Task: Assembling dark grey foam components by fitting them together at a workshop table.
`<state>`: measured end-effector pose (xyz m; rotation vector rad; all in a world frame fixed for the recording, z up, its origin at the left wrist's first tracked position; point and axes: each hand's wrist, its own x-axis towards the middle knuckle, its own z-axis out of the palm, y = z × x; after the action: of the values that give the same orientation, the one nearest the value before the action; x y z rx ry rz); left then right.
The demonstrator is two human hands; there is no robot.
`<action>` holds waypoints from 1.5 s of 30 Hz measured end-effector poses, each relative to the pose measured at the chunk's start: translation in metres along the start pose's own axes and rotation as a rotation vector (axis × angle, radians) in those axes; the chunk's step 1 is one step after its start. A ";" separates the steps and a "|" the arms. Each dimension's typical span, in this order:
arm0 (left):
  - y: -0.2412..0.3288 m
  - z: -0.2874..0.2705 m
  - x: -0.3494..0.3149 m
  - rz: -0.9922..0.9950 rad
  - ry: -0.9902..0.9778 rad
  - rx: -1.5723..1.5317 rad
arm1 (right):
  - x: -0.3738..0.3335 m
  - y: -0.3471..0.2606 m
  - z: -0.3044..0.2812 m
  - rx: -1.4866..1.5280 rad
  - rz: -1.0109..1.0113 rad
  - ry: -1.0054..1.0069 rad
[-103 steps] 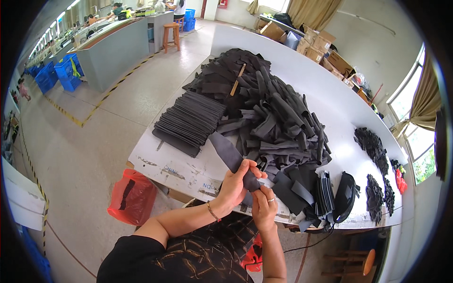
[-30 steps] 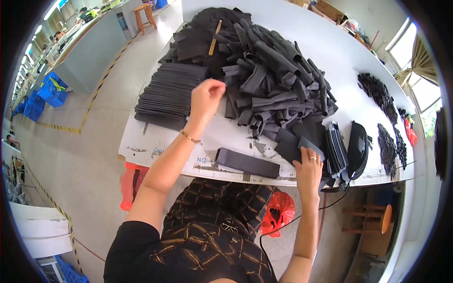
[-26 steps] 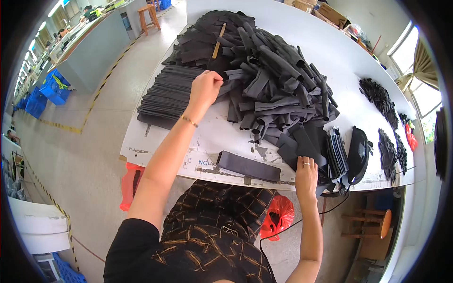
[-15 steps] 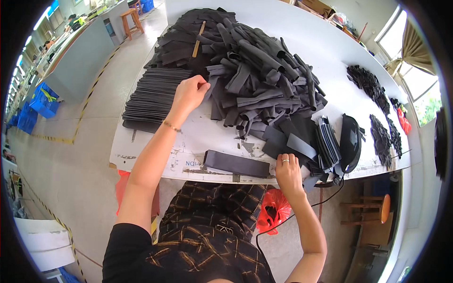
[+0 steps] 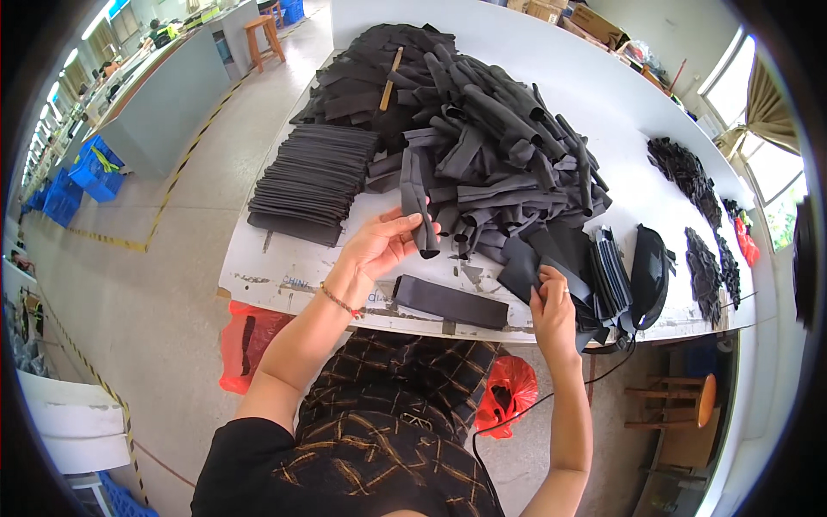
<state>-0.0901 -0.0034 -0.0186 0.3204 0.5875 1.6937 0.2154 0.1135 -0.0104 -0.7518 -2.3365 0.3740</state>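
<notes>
My left hand point(image 5: 379, 247) grips a long, curled black fabric strip point(image 5: 414, 194) between thumb and fingers, lifted over the table in front of the big heap. Pinched in my right hand point(image 5: 556, 308) is the edge of a flat black fabric piece point(image 5: 520, 269), beside other loose flat pieces. Between the hands, a folded dark strip point(image 5: 450, 302) lies flat along the table's near edge. Loose black strips, many curled into tubes, form a large heap point(image 5: 508, 146) beyond. To its left sits a neat row of stacked dark strips point(image 5: 310, 185).
A bundle of upright dark pieces point(image 5: 610, 271) stands near a black pouch point(image 5: 652, 276) on the right, with a cord hanging down. A wooden stick point(image 5: 391, 79) lies on the far fabric. Red plastic bags point(image 5: 508, 392) hang below the white table point(image 5: 250, 274). Smaller black piles point(image 5: 704, 276) lie far right.
My left hand has come nearer from the heap's left edge and now holds a curled strip. My right hand has lifted the edge of a flat piece. The whole view has shifted slightly.
</notes>
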 end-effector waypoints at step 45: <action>-0.014 0.055 -0.020 0.033 -0.001 0.102 | 0.047 -0.100 -0.029 -0.276 -0.427 0.079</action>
<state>-0.0458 -0.0097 0.0218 0.4064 0.6725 1.6978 0.1627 0.0643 0.0784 -0.3617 -2.4181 -0.1643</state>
